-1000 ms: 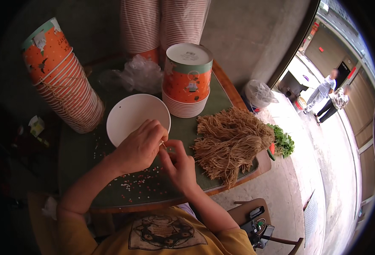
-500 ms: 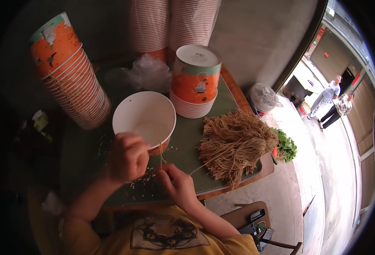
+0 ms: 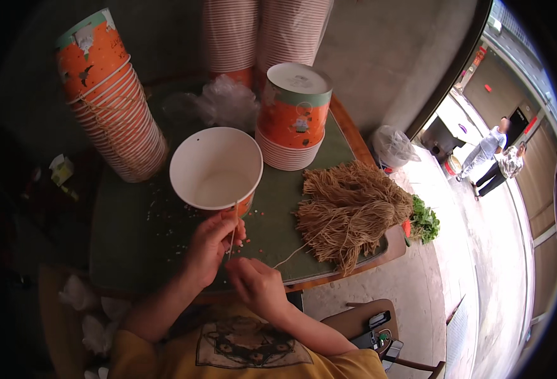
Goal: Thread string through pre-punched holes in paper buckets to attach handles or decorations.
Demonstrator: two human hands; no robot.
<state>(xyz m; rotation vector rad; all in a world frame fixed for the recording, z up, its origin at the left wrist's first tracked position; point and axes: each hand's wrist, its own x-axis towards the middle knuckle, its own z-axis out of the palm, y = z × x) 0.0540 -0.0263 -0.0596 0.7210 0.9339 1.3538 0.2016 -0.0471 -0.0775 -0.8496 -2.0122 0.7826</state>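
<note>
A white-lined orange paper bucket point(image 3: 218, 167) stands on the table in front of me, its mouth up. Tan cord point(image 3: 233, 237) hangs from the near rim down toward my hands. My left hand point(image 3: 210, 247) pinches this cord just below the rim, thumb and fingers together. Closer to my body, my right hand point(image 3: 256, 285) is closed around the cord, with its fingers partly hidden. From there a slack strand runs right to a big bundle of tan cords point(image 3: 354, 215) at the table's right edge.
Nested buckets lean in a tall stack point(image 3: 111, 107) at left; a shorter upside-down stack point(image 3: 296, 120) stands behind the bundle. Crumpled clear plastic point(image 3: 224, 101) lies behind the open bucket. Small bits litter the green tabletop point(image 3: 272, 227). Two people point(image 3: 502, 158) stand outside, far right.
My left hand has moved right and slightly down, from a raised fist beside the cord to a pinch on it. My right hand has shifted slightly down toward my body.
</note>
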